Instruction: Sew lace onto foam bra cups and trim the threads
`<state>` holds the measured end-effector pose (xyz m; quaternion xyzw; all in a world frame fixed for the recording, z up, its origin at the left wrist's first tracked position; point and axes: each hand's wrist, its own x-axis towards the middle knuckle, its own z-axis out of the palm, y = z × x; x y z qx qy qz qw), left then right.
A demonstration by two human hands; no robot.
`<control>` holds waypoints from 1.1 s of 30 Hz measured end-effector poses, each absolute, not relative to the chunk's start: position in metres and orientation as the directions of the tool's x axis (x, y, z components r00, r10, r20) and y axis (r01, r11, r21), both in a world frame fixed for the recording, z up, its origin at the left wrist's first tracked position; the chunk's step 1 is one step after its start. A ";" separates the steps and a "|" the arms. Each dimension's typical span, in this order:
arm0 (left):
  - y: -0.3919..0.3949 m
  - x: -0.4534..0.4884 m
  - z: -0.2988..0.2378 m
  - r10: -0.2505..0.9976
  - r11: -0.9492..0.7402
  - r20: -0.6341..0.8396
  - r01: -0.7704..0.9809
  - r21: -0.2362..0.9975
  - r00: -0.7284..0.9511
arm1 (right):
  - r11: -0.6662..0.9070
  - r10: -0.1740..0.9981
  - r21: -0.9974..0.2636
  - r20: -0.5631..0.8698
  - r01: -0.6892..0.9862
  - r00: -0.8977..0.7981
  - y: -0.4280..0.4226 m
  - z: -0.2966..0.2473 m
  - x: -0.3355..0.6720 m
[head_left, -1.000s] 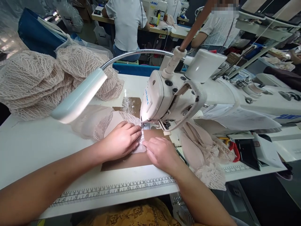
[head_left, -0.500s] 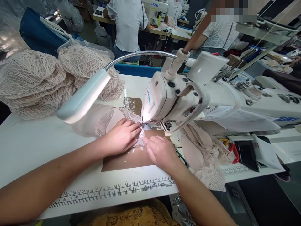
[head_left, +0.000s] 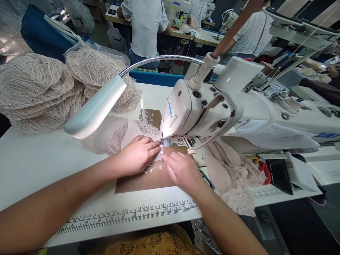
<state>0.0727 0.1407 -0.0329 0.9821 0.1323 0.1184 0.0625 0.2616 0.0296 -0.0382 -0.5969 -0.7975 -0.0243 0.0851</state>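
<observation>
A pale lace fabric piece [head_left: 147, 130] lies under the needle area of the white sewing machine [head_left: 175, 109], its narrow end running toward me. My left hand [head_left: 139, 154] rests flat on this piece, just left of the presser foot, fingers stretched toward the needle. Close by on the right, my right hand [head_left: 183, 171] has its fingers curled, with the index fingertip and thumb at the near end of the lace. Beneath both hands is a shiny brown sheet [head_left: 143, 182] on the table. The left hand covers part of the fabric.
Stacked lace pieces [head_left: 34, 88] fill the back left. A lamp [head_left: 95, 108] on a bendable neck hangs over the table's left. More beige pieces [head_left: 220, 166], red-handled scissors [head_left: 265, 173] and a black phone-like object [head_left: 278, 175] lie right. A printed ruler [head_left: 132, 214] runs along the front edge.
The lace has moved a little farther under the needle, so less of its near end shows between my hands. Both hands keep nearly the same place. The view has shifted slightly.
</observation>
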 end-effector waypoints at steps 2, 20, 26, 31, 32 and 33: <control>0.142 0.073 -0.034 0.283 -0.955 0.214 0.255 0.151 0.935 | 0.267 0.954 -0.065 0.159 0.962 -0.254 0.031 -0.038 0.261; 0.154 0.064 -0.041 0.389 -0.921 0.282 0.366 0.135 0.877 | 0.195 0.975 -0.140 0.133 0.971 -0.177 0.038 -0.040 0.259; 0.154 0.061 -0.043 0.459 -0.888 0.316 0.413 0.205 0.830 | 0.171 0.985 -0.220 0.058 0.960 -0.162 0.038 -0.027 0.258; 0.156 0.058 -0.045 0.503 -0.864 0.353 0.439 0.248 0.789 | 0.145 0.982 -0.243 -0.087 0.959 -0.170 0.015 0.008 0.267; 0.156 0.058 -0.045 0.506 -0.862 0.354 0.444 0.246 0.787 | 0.125 0.984 -0.227 -0.097 0.966 -0.151 0.008 0.013 0.272; 0.157 0.057 -0.046 0.511 -0.859 0.354 0.450 0.243 0.784 | 0.102 0.987 -0.206 -0.102 0.973 -0.125 0.001 0.016 0.278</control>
